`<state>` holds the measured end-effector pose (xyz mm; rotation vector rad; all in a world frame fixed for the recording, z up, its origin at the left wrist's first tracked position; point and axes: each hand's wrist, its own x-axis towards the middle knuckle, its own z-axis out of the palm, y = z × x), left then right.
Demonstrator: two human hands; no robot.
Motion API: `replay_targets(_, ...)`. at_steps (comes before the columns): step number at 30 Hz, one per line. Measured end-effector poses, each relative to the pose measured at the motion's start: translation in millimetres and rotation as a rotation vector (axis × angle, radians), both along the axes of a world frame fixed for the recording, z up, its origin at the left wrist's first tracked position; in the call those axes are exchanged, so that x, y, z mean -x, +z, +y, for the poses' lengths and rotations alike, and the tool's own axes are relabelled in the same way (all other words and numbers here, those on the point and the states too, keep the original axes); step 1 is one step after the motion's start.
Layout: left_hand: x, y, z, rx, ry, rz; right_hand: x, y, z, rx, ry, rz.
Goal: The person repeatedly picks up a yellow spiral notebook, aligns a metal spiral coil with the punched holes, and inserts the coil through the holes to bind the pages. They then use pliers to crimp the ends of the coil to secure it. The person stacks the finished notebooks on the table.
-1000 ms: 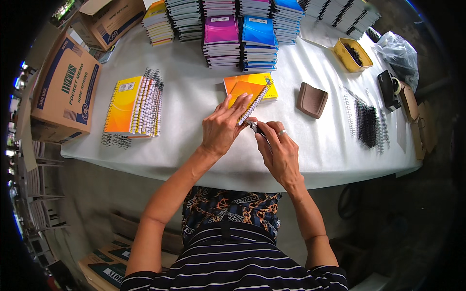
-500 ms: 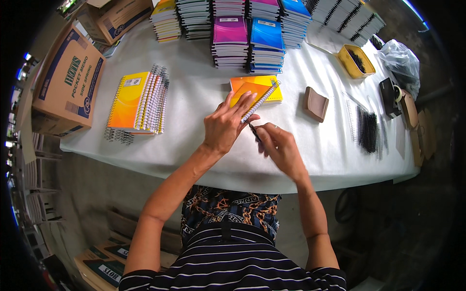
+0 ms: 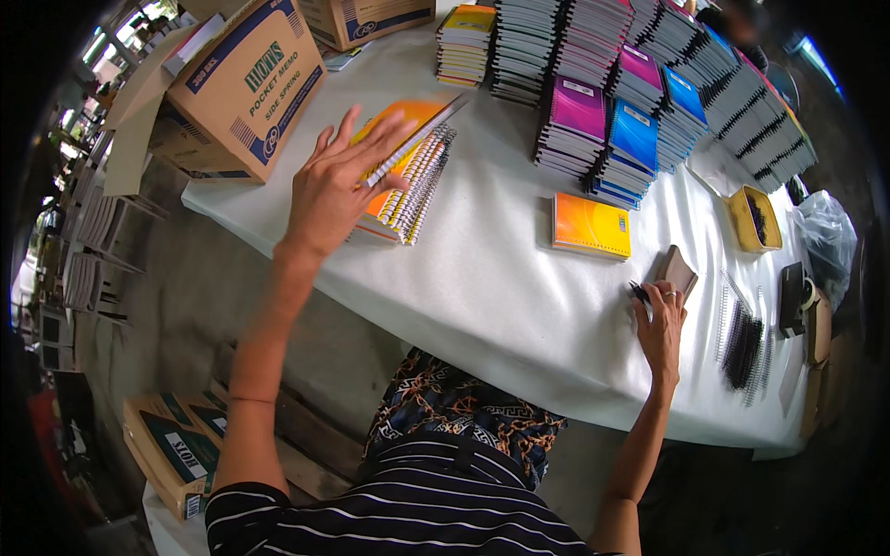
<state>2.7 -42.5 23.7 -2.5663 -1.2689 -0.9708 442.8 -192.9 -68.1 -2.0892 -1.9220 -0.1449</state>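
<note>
My left hand (image 3: 336,181) reaches far left and grips an orange spiral-bound notebook (image 3: 413,120), tilted just above a stack of like orange notebooks (image 3: 413,199) with white wire spines. My right hand (image 3: 660,324) rests on the white tablecloth at the right, fingers curled round a small dark tool (image 3: 640,293). It lies just below a brown flat pad (image 3: 678,270). Another orange notebook (image 3: 591,225) lies flat on the table between my hands, touched by neither.
Tall stacks of purple, blue and dark notebooks (image 3: 603,111) fill the back of the table (image 3: 519,306). A printed cardboard box (image 3: 246,88) stands at the left corner. At the right are black wire coils (image 3: 742,338), a yellow tray (image 3: 753,218) and a clear bag (image 3: 825,232).
My left hand has carried the orange notebook from the table's middle over to the stack on the left. My right hand has drawn away to the right with the tool, beside the brown pad.
</note>
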Motion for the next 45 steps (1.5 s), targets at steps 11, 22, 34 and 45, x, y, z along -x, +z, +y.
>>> replay_targets(11,17.2,-3.3,-10.0,0.209,-0.044,0.196,-6.1,-9.9,120.3,0.227,-0.375,0.465)
replay_targets(22,-109.2,-2.9,-55.9,0.202,-0.318,-0.269,22.7,55.9,85.6,-0.308,-0.056,0.57)
replay_targets(34,-198.5,-68.6,-61.1,1.17,-1.041,-1.62,103.5,42.7,17.3,-0.202,0.269,1.871)
replay_targets(45,-146.6,-105.9,-59.8,1.224,-0.698,-1.049,114.2,-26.4,20.6,-0.046,0.158,1.54)
